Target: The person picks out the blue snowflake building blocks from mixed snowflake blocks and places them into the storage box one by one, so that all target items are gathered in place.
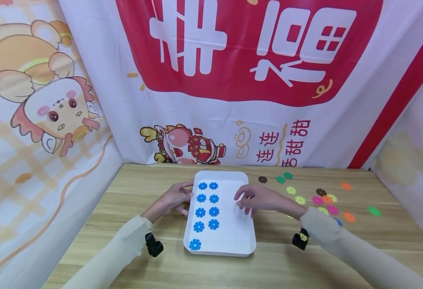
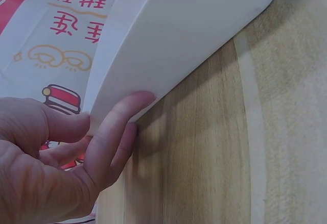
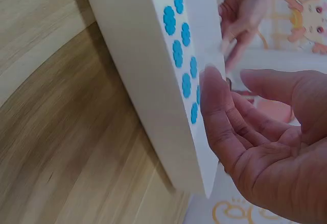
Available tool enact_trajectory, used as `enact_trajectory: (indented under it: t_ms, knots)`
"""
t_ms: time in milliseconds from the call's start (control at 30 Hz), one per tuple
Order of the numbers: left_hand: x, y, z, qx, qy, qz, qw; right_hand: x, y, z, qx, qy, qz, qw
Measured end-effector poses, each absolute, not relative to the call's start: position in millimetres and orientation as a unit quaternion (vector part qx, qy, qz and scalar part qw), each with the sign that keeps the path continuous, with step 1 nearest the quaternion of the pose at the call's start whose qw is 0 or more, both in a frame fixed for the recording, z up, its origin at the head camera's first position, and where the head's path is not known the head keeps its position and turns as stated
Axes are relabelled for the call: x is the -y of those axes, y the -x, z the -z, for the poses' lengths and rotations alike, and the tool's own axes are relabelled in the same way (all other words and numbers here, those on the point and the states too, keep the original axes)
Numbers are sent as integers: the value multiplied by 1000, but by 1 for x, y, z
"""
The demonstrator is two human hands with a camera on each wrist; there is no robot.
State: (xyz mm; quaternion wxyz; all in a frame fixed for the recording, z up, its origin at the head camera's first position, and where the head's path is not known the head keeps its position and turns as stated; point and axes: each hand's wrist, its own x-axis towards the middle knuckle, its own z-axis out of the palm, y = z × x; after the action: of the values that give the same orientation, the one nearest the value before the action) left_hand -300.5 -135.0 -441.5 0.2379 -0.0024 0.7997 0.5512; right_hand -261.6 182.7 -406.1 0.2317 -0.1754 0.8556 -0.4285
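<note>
A white rectangular tray [image 1: 233,241] stands on the wooden table, its long side pointing away from me. Inside lie several blue notched discs [image 1: 213,211], in two columns along the left half, with one more disc [image 1: 195,244] in the near left corner. My left hand [image 1: 175,197] holds the tray's left side; in the left wrist view the thumb is at the rim and the fingers [image 2: 110,132] lie against the outer wall. Over the tray's right side hovers my right hand [image 1: 254,198], fingers loosely bent, nothing visible between thumb and fingertips [image 3: 213,83].
Loose notched discs in green, yellow, brown, pink and orange [image 1: 349,217] are scattered on the table to the right. A blue disc [image 1: 338,222] peeks out beside the right sleeve. Printed cloth [image 1: 211,104] hangs behind the table's far edge and at the sides.
</note>
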Motion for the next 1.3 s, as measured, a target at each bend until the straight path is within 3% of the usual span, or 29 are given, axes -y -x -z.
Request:
enact_trajectory:
  t_ms: [300,533,733,967,1167,1300]
  knots:
    - [134,299,441,-802,6,-548,237,-258,254,411,-827,224,478,194]
    - [136,299,443,-804,9,-548,232,-302,242,416,-838,203,467,197]
    - [134,301,444,-807,11,-544,230,-339,232,424,-855,205,447,166]
    - [135,300,444,-804,8,-547,232,-383,224,437,-890,146,407,141]
    - [135,302,445,-808,9,-541,232,-424,215,443,-880,172,429,114]
    - [135,303,446,-809,9,-540,232,-441,210,443,-891,143,412,127]
